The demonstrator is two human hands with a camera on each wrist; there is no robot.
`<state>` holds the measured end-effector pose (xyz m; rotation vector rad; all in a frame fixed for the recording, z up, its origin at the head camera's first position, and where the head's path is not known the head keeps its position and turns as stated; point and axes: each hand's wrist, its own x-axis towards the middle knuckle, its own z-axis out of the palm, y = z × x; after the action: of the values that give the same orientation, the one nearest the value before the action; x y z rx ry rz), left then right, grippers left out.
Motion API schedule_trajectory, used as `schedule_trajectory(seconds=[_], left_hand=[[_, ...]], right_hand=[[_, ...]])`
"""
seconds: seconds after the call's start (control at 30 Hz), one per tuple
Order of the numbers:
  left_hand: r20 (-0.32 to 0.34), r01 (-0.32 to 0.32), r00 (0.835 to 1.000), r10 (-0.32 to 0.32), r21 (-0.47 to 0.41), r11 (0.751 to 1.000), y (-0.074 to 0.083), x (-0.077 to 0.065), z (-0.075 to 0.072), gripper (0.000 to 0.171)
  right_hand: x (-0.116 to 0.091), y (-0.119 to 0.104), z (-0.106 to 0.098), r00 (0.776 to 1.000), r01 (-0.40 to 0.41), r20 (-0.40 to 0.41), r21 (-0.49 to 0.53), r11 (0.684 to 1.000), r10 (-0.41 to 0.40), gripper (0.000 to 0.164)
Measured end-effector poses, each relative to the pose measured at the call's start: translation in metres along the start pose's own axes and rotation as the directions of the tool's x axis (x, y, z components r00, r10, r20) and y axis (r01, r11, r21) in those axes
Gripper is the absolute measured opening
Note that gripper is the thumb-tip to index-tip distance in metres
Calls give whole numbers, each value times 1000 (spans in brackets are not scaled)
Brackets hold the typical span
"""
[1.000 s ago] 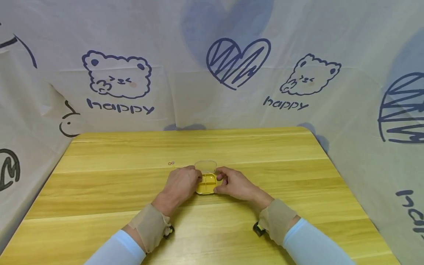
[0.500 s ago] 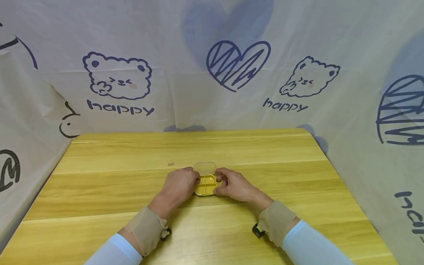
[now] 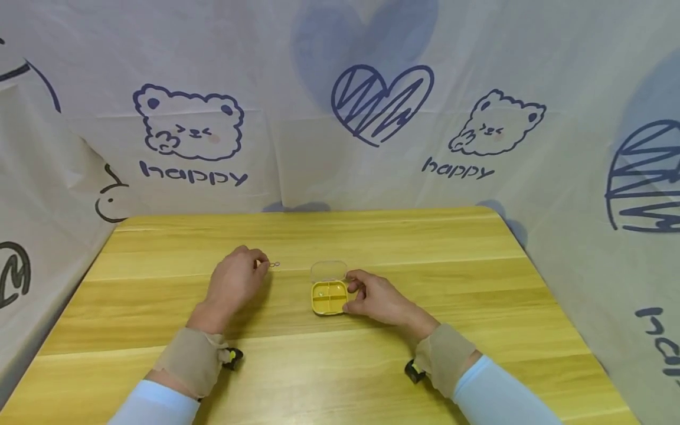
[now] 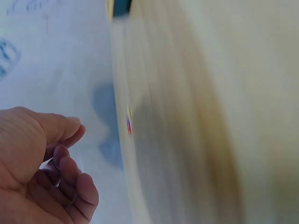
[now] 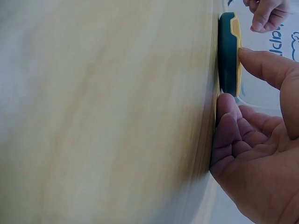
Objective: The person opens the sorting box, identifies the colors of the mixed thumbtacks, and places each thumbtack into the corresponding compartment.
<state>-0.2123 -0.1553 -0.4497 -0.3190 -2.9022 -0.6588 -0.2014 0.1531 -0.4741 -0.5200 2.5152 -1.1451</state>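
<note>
A small yellow pill box [image 3: 329,305] with four-way dividers, dark green outside in the right wrist view, lies on the table, its clear lid [image 3: 329,271] raised at the back. A tiny pale object [image 3: 321,293] sits in its back left compartment. My right hand [image 3: 378,298] holds the box's right side, thumb [image 5: 261,65] against the yellow rim, fingers by the end. My left hand [image 3: 239,282] is beside two tiny loops [image 3: 274,264], a blurred coloured streak [image 4: 128,122] in the left wrist view. Its fingers are loosely bent and show nothing between them.
The wood-grain table [image 3: 425,254] is bounded at the back and sides by a pale cloth [image 3: 308,159] printed with bears and hearts. My forearms reach in from the front edge of the view.
My left hand has left the pill box and moved left to the tiny loops, uncovering the pale object in the back left compartment. My right hand stays at the box.
</note>
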Motion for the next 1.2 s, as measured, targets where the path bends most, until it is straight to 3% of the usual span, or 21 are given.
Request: schedule_trajectory(seconds=[0.13,0.4,0.5,0.63,0.8,1.2], left_hand=[[4,15,1000,-15,57,998,-18,8,-3,18],[-17,-160,986,165,150,976,-16,24,1,12],[1,-195,980,198,196,961,-12,28,3,9],[47,-198,980,192,252,947,-9,31,4,15],[94,-175,983,155,266,948,-9,31,3,13],[110,-159,985,134,269,950,-12,32,10,11]], right_hand=[[0,0,-1,1000,-1,4,-12,1000,2,65],[1,2,-3,1000,-1,-2,-10,1000,1,64],[0,1,-3,1000,-6,-3,3,1000,6,65],[0,-1,-3,1000,-10,-2,13,1000,10,65],[0,-3,-2,1000,-6,2,17,1000,6,64],[-1,1,-3,1000,-12,9,15,1000,12,63]])
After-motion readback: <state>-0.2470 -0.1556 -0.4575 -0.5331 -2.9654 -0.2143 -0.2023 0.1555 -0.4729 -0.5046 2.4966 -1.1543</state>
